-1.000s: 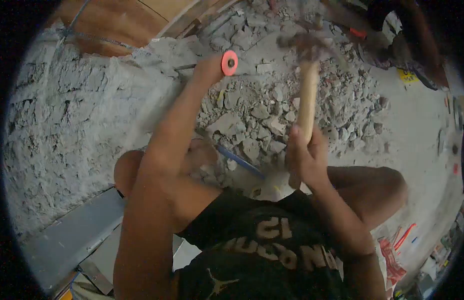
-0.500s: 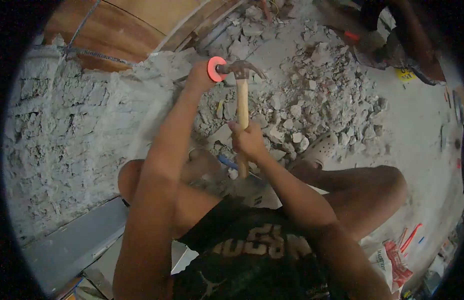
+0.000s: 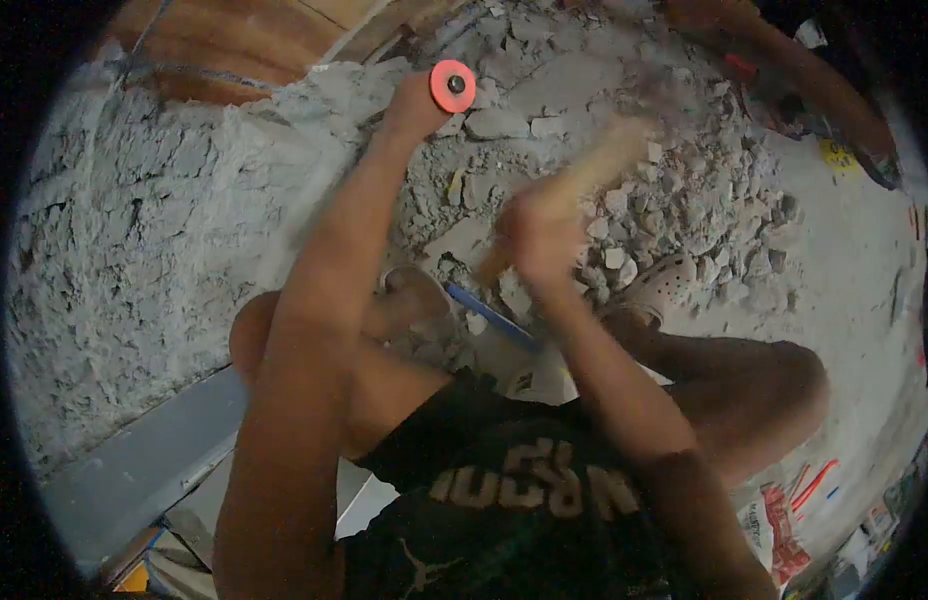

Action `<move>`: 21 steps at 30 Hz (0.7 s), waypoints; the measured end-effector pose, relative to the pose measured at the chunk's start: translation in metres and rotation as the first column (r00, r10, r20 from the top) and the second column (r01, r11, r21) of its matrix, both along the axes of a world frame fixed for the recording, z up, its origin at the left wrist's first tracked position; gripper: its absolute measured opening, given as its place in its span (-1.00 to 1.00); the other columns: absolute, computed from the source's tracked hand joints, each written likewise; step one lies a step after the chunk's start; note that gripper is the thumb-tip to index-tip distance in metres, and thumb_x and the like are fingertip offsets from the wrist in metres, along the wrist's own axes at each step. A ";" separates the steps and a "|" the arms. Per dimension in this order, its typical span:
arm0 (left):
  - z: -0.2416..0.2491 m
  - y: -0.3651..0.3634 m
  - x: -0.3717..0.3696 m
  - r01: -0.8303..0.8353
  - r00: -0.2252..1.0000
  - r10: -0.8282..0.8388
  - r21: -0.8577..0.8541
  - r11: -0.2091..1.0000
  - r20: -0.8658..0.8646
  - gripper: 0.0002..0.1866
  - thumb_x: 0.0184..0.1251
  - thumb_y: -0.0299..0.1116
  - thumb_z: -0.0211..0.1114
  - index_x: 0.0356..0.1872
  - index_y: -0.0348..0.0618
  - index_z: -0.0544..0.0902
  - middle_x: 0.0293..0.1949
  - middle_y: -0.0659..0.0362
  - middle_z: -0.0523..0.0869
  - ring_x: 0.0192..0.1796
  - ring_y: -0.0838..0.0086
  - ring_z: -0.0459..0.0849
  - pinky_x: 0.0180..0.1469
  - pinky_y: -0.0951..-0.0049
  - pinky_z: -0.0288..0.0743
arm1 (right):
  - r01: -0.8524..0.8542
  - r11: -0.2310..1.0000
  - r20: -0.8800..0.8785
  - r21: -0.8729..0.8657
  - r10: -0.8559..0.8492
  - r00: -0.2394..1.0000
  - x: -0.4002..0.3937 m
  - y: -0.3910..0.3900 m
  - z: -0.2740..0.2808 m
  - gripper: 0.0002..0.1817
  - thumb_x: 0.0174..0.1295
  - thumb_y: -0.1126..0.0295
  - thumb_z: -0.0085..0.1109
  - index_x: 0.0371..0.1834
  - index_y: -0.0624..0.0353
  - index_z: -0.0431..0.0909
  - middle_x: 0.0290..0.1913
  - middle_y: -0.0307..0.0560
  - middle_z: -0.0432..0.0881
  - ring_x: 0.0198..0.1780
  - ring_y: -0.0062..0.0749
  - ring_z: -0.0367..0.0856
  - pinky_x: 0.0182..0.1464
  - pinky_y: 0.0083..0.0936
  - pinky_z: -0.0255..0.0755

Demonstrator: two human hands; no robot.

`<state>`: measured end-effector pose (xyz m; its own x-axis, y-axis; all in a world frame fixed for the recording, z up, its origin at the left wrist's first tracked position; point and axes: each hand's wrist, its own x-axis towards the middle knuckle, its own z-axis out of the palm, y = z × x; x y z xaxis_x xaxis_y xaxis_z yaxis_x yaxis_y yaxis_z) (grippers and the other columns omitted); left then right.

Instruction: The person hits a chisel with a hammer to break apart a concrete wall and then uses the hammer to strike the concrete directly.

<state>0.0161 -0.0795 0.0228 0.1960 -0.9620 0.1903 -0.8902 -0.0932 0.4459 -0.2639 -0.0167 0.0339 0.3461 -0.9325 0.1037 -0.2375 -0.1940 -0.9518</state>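
My left hand (image 3: 416, 106) is closed around a chisel (image 3: 456, 85) with a round pink hand guard, whose metal striking end faces me. The chisel's tip is hidden behind the guard and hand, near the foot of the rough wall (image 3: 164, 220). My right hand (image 3: 544, 240), smeared by motion, grips the wooden handle of a claw hammer (image 3: 609, 155). The hammer is swung out to the right of the chisel, apart from it, and its head is too blurred to make out. Broken rubble (image 3: 684, 200) lies beneath both hands.
A blue bar-like tool (image 3: 491, 315) lies between my legs. Another person's limb (image 3: 834, 85) is at the upper right. Wooden boards (image 3: 254, 40) stand at the upper left, a grey panel (image 3: 144, 440) at the lower left, and a red-and-white bag (image 3: 779, 530) at the lower right.
The hammer has come away from the chisel's end and swung right, tilting over. My left hand and the chisel sit slightly higher in view. The other person's limb has shifted.
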 end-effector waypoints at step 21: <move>-0.001 0.010 -0.009 -0.031 0.995 0.031 -0.002 1.000 0.091 -0.64 -0.02 -0.27 0.45 -0.11 0.01 0.67 -0.22 0.06 0.73 -0.14 0.11 0.70 -0.16 0.24 0.57 | -0.237 0.709 0.042 0.664 0.281 0.959 0.019 0.018 -0.008 -0.77 0.26 0.28 0.14 -0.40 0.24 0.46 -0.61 -0.16 0.49 -0.57 -0.41 0.53 -0.47 -0.41 0.44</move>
<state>0.0073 -0.0693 0.0217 0.2077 -0.9555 0.2094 -0.9238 -0.1212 0.3631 -0.2448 0.0017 0.0262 0.5695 -0.6312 -0.5266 -0.3308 0.4105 -0.8497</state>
